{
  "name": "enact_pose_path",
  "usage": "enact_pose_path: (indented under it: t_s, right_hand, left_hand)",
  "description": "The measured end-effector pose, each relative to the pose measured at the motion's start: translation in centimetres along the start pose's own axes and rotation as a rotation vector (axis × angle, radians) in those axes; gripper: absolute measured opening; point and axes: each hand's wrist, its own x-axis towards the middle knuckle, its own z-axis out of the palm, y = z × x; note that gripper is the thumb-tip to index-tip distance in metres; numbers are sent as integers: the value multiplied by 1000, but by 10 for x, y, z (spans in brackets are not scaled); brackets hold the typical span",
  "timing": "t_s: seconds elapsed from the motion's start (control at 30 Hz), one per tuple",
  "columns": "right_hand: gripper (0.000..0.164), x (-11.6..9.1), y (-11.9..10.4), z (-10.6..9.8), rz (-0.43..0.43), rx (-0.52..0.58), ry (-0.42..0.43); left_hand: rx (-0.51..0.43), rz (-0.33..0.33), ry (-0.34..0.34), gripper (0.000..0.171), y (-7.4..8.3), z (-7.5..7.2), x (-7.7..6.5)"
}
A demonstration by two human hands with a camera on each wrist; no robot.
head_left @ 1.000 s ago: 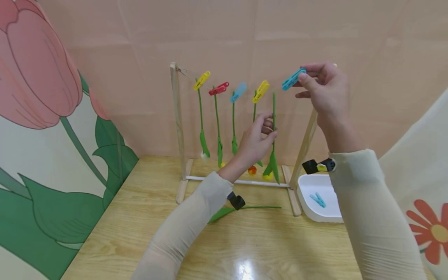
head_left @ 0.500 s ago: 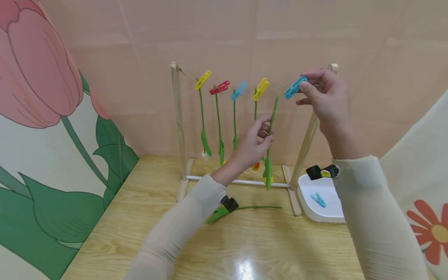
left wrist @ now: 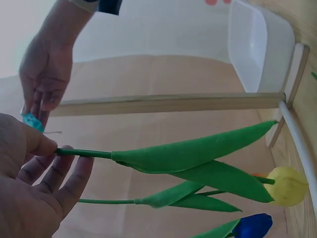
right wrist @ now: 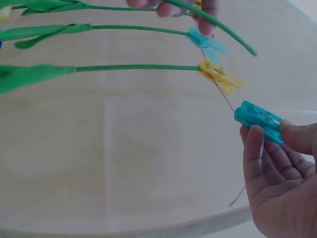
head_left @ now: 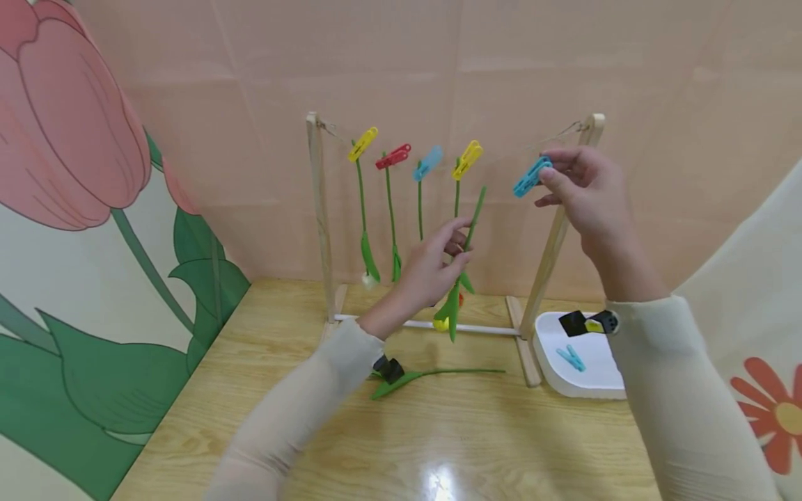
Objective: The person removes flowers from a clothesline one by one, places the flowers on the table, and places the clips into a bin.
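Between the left hand's [head_left: 432, 268] thumb and fingers is the stem of an artificial yellow tulip [left wrist: 287, 186], bloom down, its stem top leaning right. The right hand [head_left: 592, 191] pinches a blue clothespin [head_left: 532, 177] by one end, right of that stem and apart from it. Several tulips hang bloom down from a string, clipped by a yellow clothespin [head_left: 363, 145], a red clothespin [head_left: 393, 156], a light blue clothespin [head_left: 428, 163] and another yellow clothespin [head_left: 467, 161]. A blue tulip [left wrist: 252, 226] shows low in the left wrist view. The left forearm hides some hanging blooms.
A wooden frame [head_left: 551, 250] carries the string, with a white bar [head_left: 495, 330] across its base. One green-stemmed flower [head_left: 401, 384] lies on the table [head_left: 464, 438]. At right, a white tray [head_left: 551, 355] holds a blue clothespin [head_left: 571, 358].
The left hand has moved left and down with the yellow tulip, whose stem has gone from upright to leaning right. The right hand has lowered with its blue clothespin, uncovering the frame's right post top.
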Motion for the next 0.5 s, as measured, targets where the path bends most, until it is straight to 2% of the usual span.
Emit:
enact_pose_path:
  t_s: [0.23,0.33,0.5]
  right_hand:
    - [21,-8,8,-7,-6,-114,-42]
    - [23,-11,13,-11,-5,-201,-63]
    - [24,-18,21,-18,6,-256,-87]
  left_hand:
    - [17,-21,-45,50,-5,-8,-9]
    - [43,-21,-58,52,-7,-11,-12]
    - [101,-20,-81,52,-11,-13,-17]
